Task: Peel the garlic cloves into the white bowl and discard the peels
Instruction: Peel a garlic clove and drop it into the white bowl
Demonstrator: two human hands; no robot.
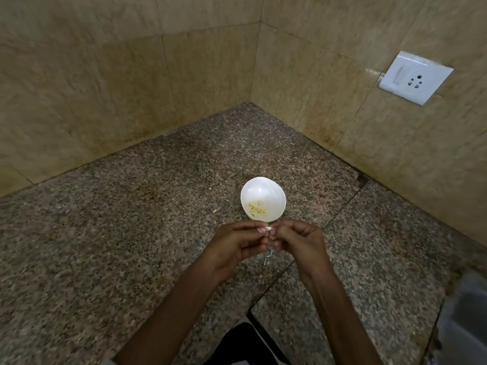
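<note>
A speckled worktop is filling the lower view and running back into a corner of beige tiled walls. A tiny scrap is lying on it at the bowl's 8 o'clock. The left hand is hanging over the worktop at the bowl's 7 o'clock, fingers curled, thumb and forefinger pinching a small pale clove. A thin peel is dangling below the clove, between the two hands. The clove is being held in the air just at the 6 o'clock rim of the white bowl. The bowl is standing on the worktop and holding a few yellowish peeled cloves. The right hand, at the bowl's 5 o'clock, is pinching the same clove from the other side with curled fingers. A white socket is sitting on the right wall at 2 o'clock.
</note>
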